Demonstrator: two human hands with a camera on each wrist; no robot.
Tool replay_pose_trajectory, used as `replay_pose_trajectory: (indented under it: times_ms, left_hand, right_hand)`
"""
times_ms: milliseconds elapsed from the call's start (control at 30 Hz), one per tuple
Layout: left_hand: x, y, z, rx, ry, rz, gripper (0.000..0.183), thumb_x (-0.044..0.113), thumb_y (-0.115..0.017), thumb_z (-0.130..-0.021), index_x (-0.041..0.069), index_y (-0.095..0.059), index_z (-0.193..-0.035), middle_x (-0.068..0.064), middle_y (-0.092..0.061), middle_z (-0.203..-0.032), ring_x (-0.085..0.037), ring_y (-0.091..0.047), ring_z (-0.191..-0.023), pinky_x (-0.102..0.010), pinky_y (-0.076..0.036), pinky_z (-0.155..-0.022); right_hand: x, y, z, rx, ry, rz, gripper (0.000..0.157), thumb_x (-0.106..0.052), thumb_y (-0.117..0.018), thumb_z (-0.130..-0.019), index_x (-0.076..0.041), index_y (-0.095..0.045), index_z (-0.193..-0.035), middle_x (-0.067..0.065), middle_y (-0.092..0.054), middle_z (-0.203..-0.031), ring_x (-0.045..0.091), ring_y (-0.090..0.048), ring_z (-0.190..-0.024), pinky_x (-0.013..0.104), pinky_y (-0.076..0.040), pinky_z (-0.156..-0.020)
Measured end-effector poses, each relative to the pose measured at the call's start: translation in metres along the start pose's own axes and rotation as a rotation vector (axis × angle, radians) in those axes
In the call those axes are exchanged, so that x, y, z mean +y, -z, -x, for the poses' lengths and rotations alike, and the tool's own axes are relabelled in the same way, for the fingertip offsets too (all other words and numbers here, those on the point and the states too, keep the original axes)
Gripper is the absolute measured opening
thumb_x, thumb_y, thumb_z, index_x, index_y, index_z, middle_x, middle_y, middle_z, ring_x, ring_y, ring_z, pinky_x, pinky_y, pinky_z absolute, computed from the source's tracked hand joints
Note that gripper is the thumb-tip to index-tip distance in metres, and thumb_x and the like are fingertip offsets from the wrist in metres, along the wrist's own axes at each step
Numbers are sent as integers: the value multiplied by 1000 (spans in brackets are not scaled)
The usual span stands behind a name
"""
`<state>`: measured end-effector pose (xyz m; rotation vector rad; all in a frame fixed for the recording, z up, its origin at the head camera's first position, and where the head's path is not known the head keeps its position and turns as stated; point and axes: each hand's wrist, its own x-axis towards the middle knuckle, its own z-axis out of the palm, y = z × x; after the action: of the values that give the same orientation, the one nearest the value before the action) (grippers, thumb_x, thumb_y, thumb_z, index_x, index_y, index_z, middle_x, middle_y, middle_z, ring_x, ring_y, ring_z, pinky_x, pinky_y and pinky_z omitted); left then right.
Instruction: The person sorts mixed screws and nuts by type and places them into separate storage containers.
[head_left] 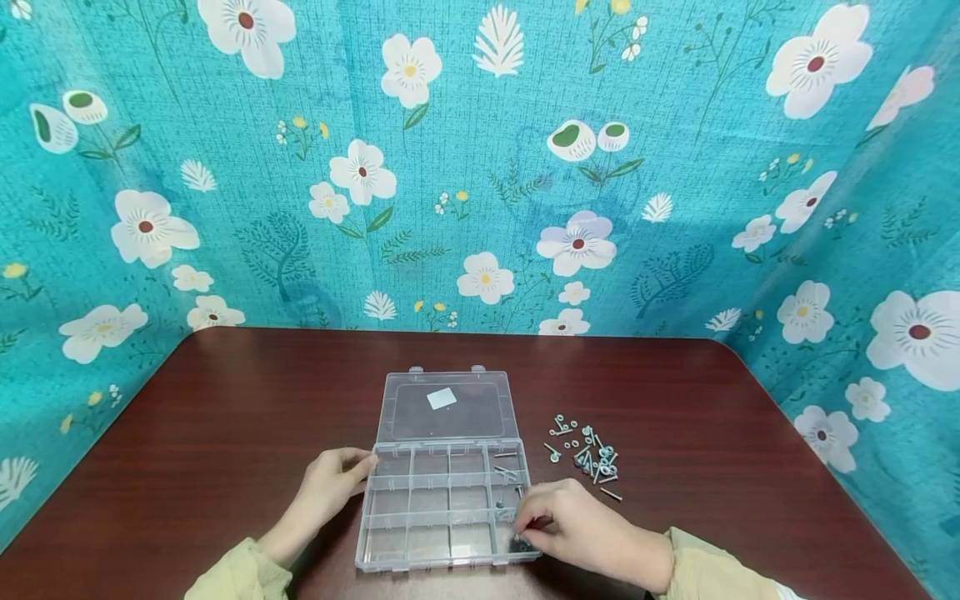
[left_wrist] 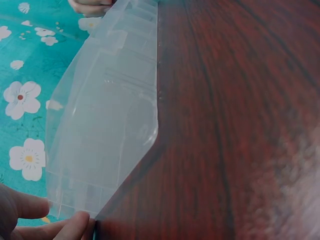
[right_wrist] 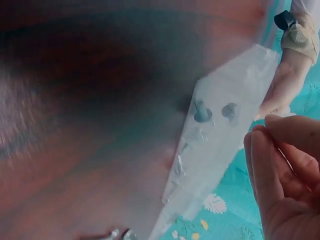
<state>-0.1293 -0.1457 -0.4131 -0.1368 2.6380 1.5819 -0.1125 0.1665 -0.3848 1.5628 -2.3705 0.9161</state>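
A clear plastic compartment box (head_left: 431,518) lies on the table with its lid (head_left: 450,408) folded back. My left hand (head_left: 330,483) holds the box's left side near the lid hinge; in the left wrist view, thumb (left_wrist: 31,205) and fingers pinch its corner. My right hand (head_left: 573,525) is over the front right compartment, its fingertips together. Whether something small is between them is hidden. Dark pieces (head_left: 520,543) sit just under those fingertips; through the wall, the right wrist view shows a bolt (right_wrist: 202,111) there. Screws (head_left: 506,472) lie in other right-column compartments.
A loose pile of screws, nuts and washers (head_left: 600,458) is spread on the dark wooden table (head_left: 262,400), right of the box. A flowered blue cloth (head_left: 465,167) hangs behind and along both sides of the table.
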Motion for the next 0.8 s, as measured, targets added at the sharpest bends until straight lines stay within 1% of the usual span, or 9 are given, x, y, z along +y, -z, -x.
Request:
replay_pose_trajectory:
  times_ms: [67,167,267,367,433,500,600,700,800]
  left_hand:
    - [-1,0,0,0,2,-2,28,9,-55,-90,-15,-58,-104,-22,-63,-96,-29,-65,-85,-29,-58,-67]
    - [-2,0,0,-1,0,-6,28,9,-56,-90,-15,-58,-104,-22,-63,-96,-29,-65,-85,-29,-58,-67]
    - [-2,0,0,-1,-2,-9,28,9,-56,-89,-15,-58,-104,-22,-64,-95,-29,-65,-84,-29,-58,-67]
    - [-2,0,0,-5,-7,-17,28,9,-55,-90,-15,-59,-104,-22,-64,-95,-29,-65,-83,-29,-58,-67]
    - [-2,1,-1,-2,-10,-22,28,9,-56,-89,-15,-59,-103,-21,-64,-95,-28,-65,-83,-29,-58,-66]
    - [-2,1,-1,1,-14,-26,28,9,-56,-89,-15,-59,-103,-21,-64,-94,-28,-65,-83,-28,-58,-66]
    - [-2,1,-1,1,-14,-23,28,9,-56,-89,-15,-59,-103,-21,-64,-94,-28,-65,-83,-28,-58,-66]
    - [-2,1,-1,-4,-11,-19,28,9,-56,-89,-15,-59,-104,-22,-64,-94,-29,-65,-83,-29,-58,-66]
    - [-2,0,-1,-3,-12,-25,28,10,-56,-89,-14,-59,-103,-21,-64,-95,-28,-65,-83,-29,-58,-66]
  right_hand:
    - [1,2,-1,-6,9,9,20,7,-70,-68,-11,-66,-76,-6,-63,-77,-2,-56,-72,1,-45,-60]
    - [3,9,-4,17,1,30,20,7,-70,-69,-11,-67,-77,-6,-63,-77,-2,-56,-71,2,-45,-58]
    - [8,19,-7,54,-52,59,19,6,-71,-70,-11,-68,-77,-7,-63,-76,-1,-56,-70,4,-47,-58]
    - [15,28,-11,91,-148,120,18,5,-71,-71,-12,-69,-77,-8,-63,-75,0,-57,-68,9,-49,-57]
    - [21,33,-13,98,-235,166,17,5,-71,-71,-11,-69,-77,-7,-64,-75,2,-58,-69,12,-50,-57]
    - [29,35,-14,89,-334,198,17,5,-70,-71,-10,-70,-78,-6,-64,-75,3,-58,-68,15,-51,-55]
    - [41,35,-13,45,-468,222,14,4,-70,-72,-8,-70,-80,-4,-63,-75,6,-59,-68,17,-52,-56]
    - [54,32,-11,3,-549,245,12,4,-70,-72,-7,-70,-78,-2,-63,-74,7,-58,-66,16,-51,-55]
    - [63,29,-9,-29,-592,247,11,5,-70,-72,-6,-70,-75,-2,-63,-73,6,-56,-64,15,-50,-54]
